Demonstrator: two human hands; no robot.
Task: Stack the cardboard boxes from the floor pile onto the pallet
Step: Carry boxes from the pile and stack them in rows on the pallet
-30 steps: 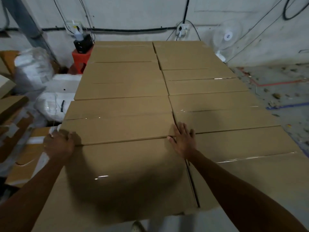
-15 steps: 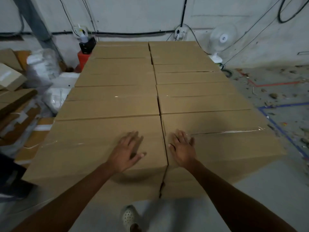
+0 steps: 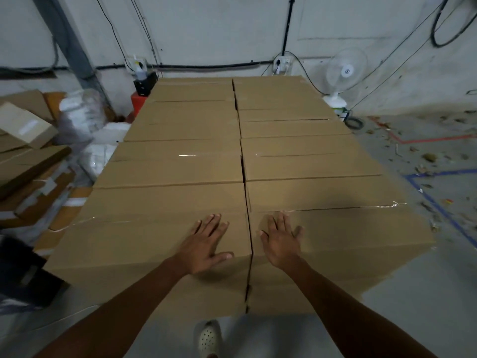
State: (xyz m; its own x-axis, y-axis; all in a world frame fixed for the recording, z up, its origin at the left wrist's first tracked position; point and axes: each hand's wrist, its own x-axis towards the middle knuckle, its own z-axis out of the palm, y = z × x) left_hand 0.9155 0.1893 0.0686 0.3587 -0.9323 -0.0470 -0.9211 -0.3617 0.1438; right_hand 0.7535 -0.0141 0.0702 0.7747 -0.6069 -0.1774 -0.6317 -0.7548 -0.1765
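The person's left hand (image 3: pixel 206 244) lies flat, fingers spread wide, on top of the nearest left brown taped cardboard box (image 3: pixel 139 244); the right hand (image 3: pixel 281 241) rests just as flat and open on the neighbouring brown cardboard box (image 3: pixel 348 236), across the seam. Both boxes front two rows of like boxes (image 3: pixel 180 169) reaching toward the grey wall (image 3: pixel 219 29)

We look through one head camera, forward and down, close over the left hand (image 3: pixel 204 245) and right hand (image 3: pixel 281 242); beyond the fingers (image 3: pixel 215 226), boxes (image 3: pixel 180 171) reach the wall (image 3: pixel 206 29).
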